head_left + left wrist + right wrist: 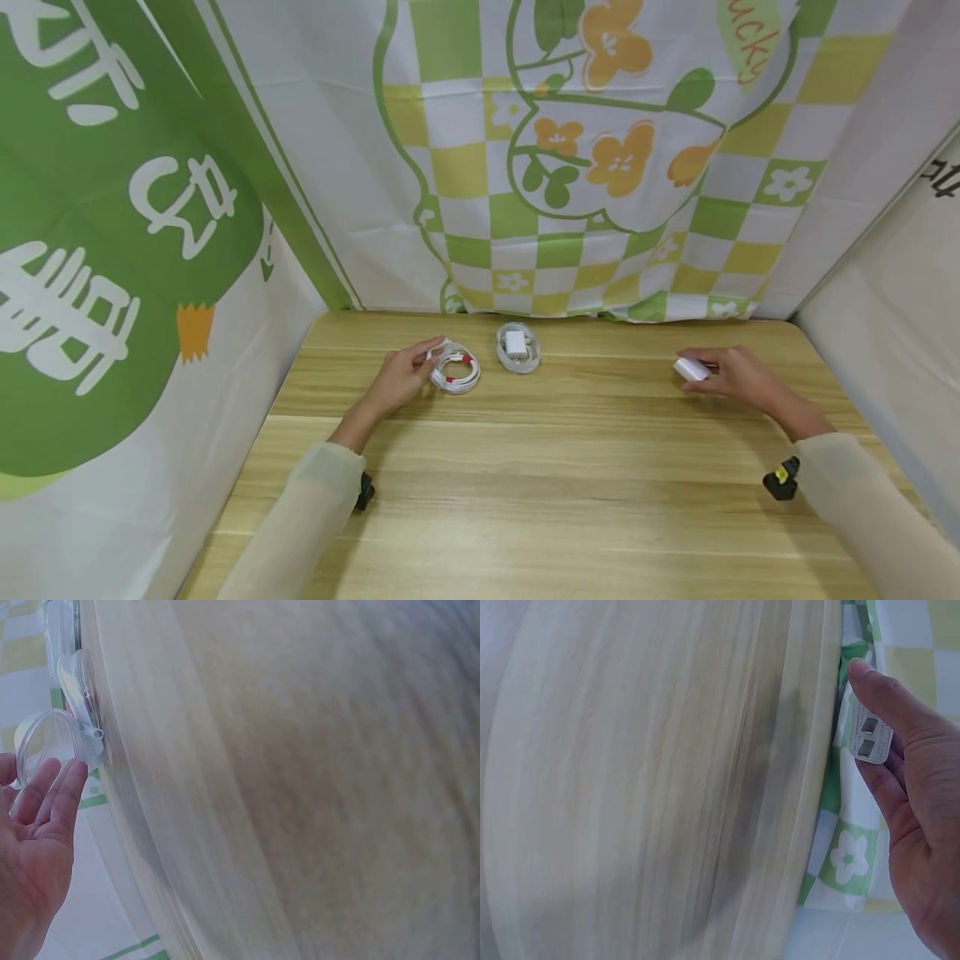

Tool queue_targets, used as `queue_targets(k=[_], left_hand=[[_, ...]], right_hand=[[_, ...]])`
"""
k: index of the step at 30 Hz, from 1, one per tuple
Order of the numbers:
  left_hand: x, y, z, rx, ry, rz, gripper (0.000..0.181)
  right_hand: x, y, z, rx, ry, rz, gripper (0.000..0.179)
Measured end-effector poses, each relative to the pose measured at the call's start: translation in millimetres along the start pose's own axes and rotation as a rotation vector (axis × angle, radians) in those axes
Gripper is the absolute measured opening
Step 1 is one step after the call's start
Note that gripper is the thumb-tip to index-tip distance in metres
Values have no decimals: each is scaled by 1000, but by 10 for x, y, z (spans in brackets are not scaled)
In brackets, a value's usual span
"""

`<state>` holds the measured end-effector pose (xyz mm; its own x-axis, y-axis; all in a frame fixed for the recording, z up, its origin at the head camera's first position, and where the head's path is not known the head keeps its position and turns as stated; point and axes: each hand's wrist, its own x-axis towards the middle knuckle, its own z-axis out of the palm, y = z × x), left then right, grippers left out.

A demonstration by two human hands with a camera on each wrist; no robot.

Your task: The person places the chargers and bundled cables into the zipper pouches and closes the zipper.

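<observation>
Left hand (399, 382) pinches a clear loop (49, 714) beside coiled white cable (459, 386); right hand (742, 379) grips a white block (692, 369) over the table's (525, 500) far right. Step judged: handling 2 items simultaneously; next move calls for steady grips. Block's fine print illegible; backdrop cloth (555, 250) reads "ucky".

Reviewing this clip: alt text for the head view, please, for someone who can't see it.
A left hand holds a clear round case with a coiled white cable; the right hand holds a white block. Between them, on a wooden table, another clear case has a white cube.
</observation>
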<state>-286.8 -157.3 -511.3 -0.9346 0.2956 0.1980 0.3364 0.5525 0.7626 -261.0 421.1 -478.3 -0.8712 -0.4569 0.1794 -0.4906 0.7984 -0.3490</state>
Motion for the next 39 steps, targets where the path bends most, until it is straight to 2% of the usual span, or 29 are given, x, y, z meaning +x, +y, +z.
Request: queue_targets(k=[13, 19, 30, 39], left_hand=[[14, -7, 3, 34, -2, -18, 42], [20, -9, -2, 53, -5, -26, 42], [33, -30, -14, 50, 12, 3, 41], [29, -2, -17, 35, -5, 5, 42]], right_hand=[[191, -167, 64, -8, 30, -64, 57], [291, -250, 95, 7, 20, -67, 58], [463, -395, 166, 23, 34, -150, 58], [577, -564, 191, 73, -6, -137, 55]])
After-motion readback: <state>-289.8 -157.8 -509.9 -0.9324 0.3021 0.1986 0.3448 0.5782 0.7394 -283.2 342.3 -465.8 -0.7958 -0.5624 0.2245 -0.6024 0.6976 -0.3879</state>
